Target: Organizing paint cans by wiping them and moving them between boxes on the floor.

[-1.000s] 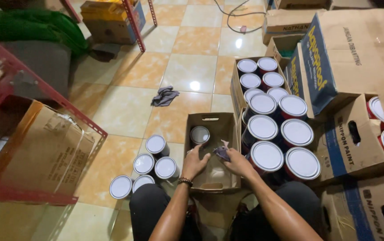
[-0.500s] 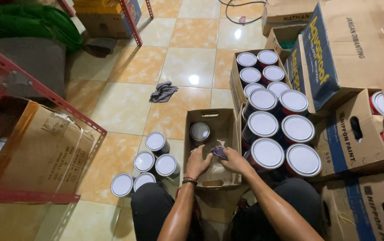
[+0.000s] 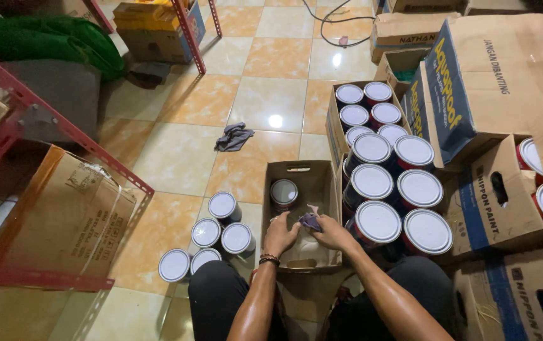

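We list first the tiled floor [image 3: 177,151], cream and orange, glossy under a ceiling light. To our left stands a red metal rack [image 3: 63,132] with a large brown carton [image 3: 63,215] lying on its side beneath it, and green fabric [image 3: 44,38] heaped on grey bags behind. To our right are stacked cartons, the biggest a brown and blue box [image 3: 498,82] set on a slant.

Next, two open boxes of paint cans to our right front: a far box of small cans [image 3: 366,107] and, nearer, six large cans [image 3: 397,196] with white lids, packed two by two just beside our right forearm.

Straight ahead lies an open cardboard box [image 3: 296,173] on the floor, between our knees. One small can [image 3: 283,192] stands upright in its far left corner.

Left of that box we count five loose small cans [image 3: 211,240] with white lids, clustered on the tiles near our left knee. A crumpled grey rag [image 3: 233,136] lies well apart, farther out on the floor.

Our left hand [image 3: 281,233], a beaded band at the wrist, rests inside the box with fingers curled; what they grip we cannot tell. Our right hand [image 3: 331,232] is closed on a small purple cloth [image 3: 310,220], which sits between both hands, above the box's near end.
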